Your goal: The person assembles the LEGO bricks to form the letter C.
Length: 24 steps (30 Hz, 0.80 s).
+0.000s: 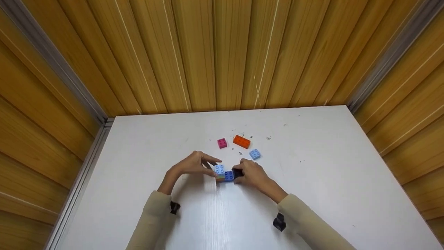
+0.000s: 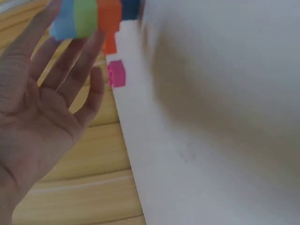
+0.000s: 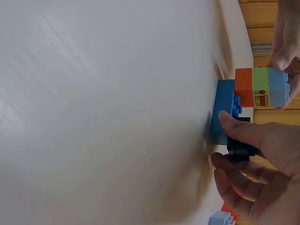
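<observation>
Both hands meet at the brick stack point(image 1: 223, 173): left hand point(image 1: 190, 166) pinching it, right hand point(image 1: 254, 174) gripping a black brick point(image 1: 237, 172).

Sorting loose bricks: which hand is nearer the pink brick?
Left. The left hand lies just below the pink brick; the right hand sits farther right.

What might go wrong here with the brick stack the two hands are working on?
The left hand holds the orange-green-blue stack only by its fingertips, so it may twist or slip. The right hand presses a black brick beside the blue base brick; a misaligned push might slide the base across the smooth white table.
</observation>
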{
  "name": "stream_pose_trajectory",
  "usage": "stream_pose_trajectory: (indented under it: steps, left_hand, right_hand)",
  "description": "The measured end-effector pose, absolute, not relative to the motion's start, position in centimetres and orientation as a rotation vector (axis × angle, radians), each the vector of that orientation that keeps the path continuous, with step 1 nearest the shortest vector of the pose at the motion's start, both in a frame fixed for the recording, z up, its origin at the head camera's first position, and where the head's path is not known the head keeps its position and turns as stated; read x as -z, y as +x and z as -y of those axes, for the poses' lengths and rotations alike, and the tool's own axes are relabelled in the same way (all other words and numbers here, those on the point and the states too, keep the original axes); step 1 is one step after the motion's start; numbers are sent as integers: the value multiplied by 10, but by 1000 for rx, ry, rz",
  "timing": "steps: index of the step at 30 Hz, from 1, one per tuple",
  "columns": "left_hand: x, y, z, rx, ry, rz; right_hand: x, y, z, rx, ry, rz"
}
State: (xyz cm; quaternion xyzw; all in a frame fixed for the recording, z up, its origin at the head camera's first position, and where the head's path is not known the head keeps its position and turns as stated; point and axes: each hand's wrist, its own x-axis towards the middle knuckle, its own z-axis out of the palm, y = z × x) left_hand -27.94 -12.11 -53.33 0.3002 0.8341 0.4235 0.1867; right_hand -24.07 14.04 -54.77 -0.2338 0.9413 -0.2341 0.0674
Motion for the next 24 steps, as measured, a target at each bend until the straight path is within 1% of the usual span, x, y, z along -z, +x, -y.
stream_pose_trajectory:
  steps: [3,6,11,13,17,24]
  left_hand:
    - [532,-299,128,-1304,748,-2336]
    - [539,-314,126,-1453,603,-2421]
    - [558,-327,119,-1589,288,-2484]
    - [563,-330,116,-1590,212,-2499]
    - [566,-338,104,-1507,200,-2559]
    - [566,-345,65,-1311,236,-2627]
  right_hand:
    - [546,-242,-141,692,-693,-2828]
    - [545,-242,-140,686,-664,-2822]
    - [544,-242,-131,665,-635,-2796]
    - [543,-242,-126,650,-631,-2790]
    - [540,-242,-122,642,-619,-2801]
    - [539,-237,-133,684,-579,-2844]
